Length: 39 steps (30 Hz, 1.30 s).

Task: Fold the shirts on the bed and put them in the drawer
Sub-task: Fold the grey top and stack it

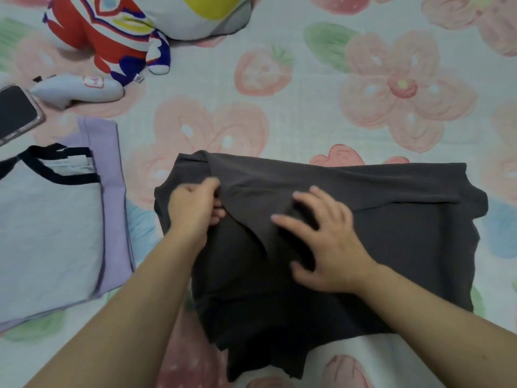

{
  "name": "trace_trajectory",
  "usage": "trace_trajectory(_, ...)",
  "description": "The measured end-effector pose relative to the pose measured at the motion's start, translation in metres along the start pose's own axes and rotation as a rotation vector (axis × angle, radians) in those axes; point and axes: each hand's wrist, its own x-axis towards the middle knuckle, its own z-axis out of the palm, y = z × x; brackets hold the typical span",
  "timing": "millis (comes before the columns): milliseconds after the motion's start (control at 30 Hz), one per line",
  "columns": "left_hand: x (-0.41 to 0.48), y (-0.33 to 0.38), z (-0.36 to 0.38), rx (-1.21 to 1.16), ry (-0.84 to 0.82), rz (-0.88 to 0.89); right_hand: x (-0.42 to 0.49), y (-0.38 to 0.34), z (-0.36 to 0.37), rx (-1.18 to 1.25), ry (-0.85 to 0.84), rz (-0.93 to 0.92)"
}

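Note:
A dark grey shirt [377, 247] lies partly folded on the flowered bed sheet [307, 93], in the middle of the view. My left hand [193, 208] pinches a fold of its cloth near the shirt's left edge. My right hand [321, 242] rests flat on the shirt with its fingers spread, just right of that fold. At the left lies a folded white shirt with black trim [47, 225], stacked on a folded lilac shirt [112, 191]. No drawer is in view.
A red, white and blue plush toy [112, 43] lies at the top left. A phone [14, 113] in a pink case sits at the left edge. A white and yellow cushion [201, 15] is at the top.

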Motion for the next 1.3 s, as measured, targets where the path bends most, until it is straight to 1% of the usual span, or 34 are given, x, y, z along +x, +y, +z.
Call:
trace_trajectory(33,0.006,0.007,-0.001,-0.007,0.033,0.029,-0.001,-0.012,0.006,-0.042,0.041,-0.053)
trace_trajectory(67,0.011,0.013,-0.001,0.010,0.060,0.059,-0.002,-0.024,0.014,-0.070,0.067,-0.051)
trace_trajectory(133,0.018,0.021,0.003,0.124,0.082,0.147,0.003,-0.042,0.025,-0.070,0.111,0.066)
trace_trajectory(167,0.022,0.023,0.006,0.189,0.064,0.194,0.005,-0.048,0.028,-0.059,0.137,0.128)
trace_trajectory(233,0.027,0.025,0.010,0.222,-0.023,0.247,0.007,-0.054,0.032,-0.047,0.201,0.189)
trace_trajectory(300,0.032,0.027,0.011,0.171,-0.097,0.228,0.002,-0.052,0.033,0.002,0.230,0.237)
trace_trajectory(333,0.032,0.028,0.009,0.141,-0.110,0.207,-0.002,-0.049,0.033,0.081,0.237,0.297)
trace_trajectory(400,0.031,0.025,0.006,0.067,-0.110,0.189,-0.010,-0.043,0.027,0.372,0.272,0.524)
trace_trajectory(433,0.027,0.023,0.006,0.032,-0.099,0.196,-0.014,-0.039,0.023,0.519,0.346,0.680)
trace_trajectory(467,0.021,0.018,0.006,0.034,-0.061,0.225,-0.016,-0.034,0.021,0.642,0.416,0.850)
trace_trajectory(500,0.010,0.013,0.007,0.079,0.002,0.279,-0.017,-0.030,0.019,0.747,0.423,1.012)
trace_trajectory(533,-0.002,0.005,0.009,0.151,0.077,0.349,-0.015,-0.028,0.019,0.821,0.357,1.129)
trace_trajectory(567,-0.017,-0.003,0.010,0.207,0.150,0.406,-0.013,-0.027,0.020,0.863,0.263,1.180)
trace_trajectory(600,-0.033,-0.011,0.012,0.224,0.189,0.420,-0.010,-0.028,0.022,0.896,0.195,1.201)
trace_trajectory(633,-0.051,-0.019,0.015,0.218,0.163,0.385,-0.006,-0.029,0.023,0.931,0.175,1.220)
trace_trajectory(700,-0.078,-0.035,0.021,0.187,-0.030,0.283,0.002,-0.030,0.022,1.027,0.214,1.282)
trace_trajectory(733,-0.088,-0.042,0.024,0.184,-0.130,0.269,0.004,-0.029,0.020,1.081,0.241,1.321)
trace_trajectory(767,-0.094,-0.049,0.026,0.199,-0.192,0.298,0.006,-0.029,0.018,1.127,0.266,1.351)
trace_trajectory(800,-0.098,-0.054,0.028,0.229,-0.216,0.368,0.006,-0.028,0.017,1.159,0.288,1.364)
trace_trajectory(867,-0.097,-0.057,0.028,0.281,-0.171,0.485,0.006,-0.027,0.015,1.149,0.321,1.324)
trace_trajectory(900,-0.095,-0.057,0.028,0.225,-0.169,0.442,0.005,-0.026,0.013,1.145,0.338,1.298)
trace_trajectory(933,-0.094,-0.056,0.028,0.100,-0.197,0.324,0.004,-0.025,0.011,1.159,0.357,1.276)
trace_trajectory(967,-0.094,-0.054,0.028,-0.039,-0.244,0.157,0.001,-0.023,0.009,1.171,0.375,1.260)
trace_trajectory(1000,-0.093,-0.053,0.027,-0.113,-0.279,0.023,-0.002,-0.019,0.007,1.142,0.389,1.248)
trace_trajectory(1033,-0.092,-0.054,0.023,-0.086,-0.308,-0.046,-0.006,-0.014,0.005,1.063,0.389,1.241)
trace_trajectory(1067,-0.091,-0.056,0.020,0.025,-0.325,-0.061,-0.010,-0.010,0.005,0.953,0.361,1.234)
trace_trajectory(1100,-0.091,-0.058,0.017,0.169,-0.333,-0.035,-0.015,-0.006,0.004,0.838,0.317,1.216)
trace_trajectory(1133,-0.091,-0.060,0.014,0.343,-0.314,0.053,-0.019,-0.004,0.003,0.730,0.272,1.184)
trace_trajectory(1167,-0.091,-0.060,0.011,0.558,-0.251,0.190,-0.022,-0.004,0.004,0.629,0.253,1.131)
trace_trajectory(1200,-0.090,-0.061,0.009,0.764,-0.116,0.359,-0.024,-0.005,0.004,0.527,0.287,1.050)
trace_trajectory(1233,-0.090,-0.058,0.009,0.887,0.045,0.542,-0.025,-0.007,0.003,0.425,0.361,0.942)
trace_trajectory(1267,-0.091,-0.054,0.013,0.929,0.157,0.728,-0.022,-0.009,0.003,0.345,0.437,0.817)
trace_trajectory(1300,-0.090,-0.051,0.022,0.934,0.200,0.913,-0.018,-0.010,0.002,0.293,0.467,0.681)
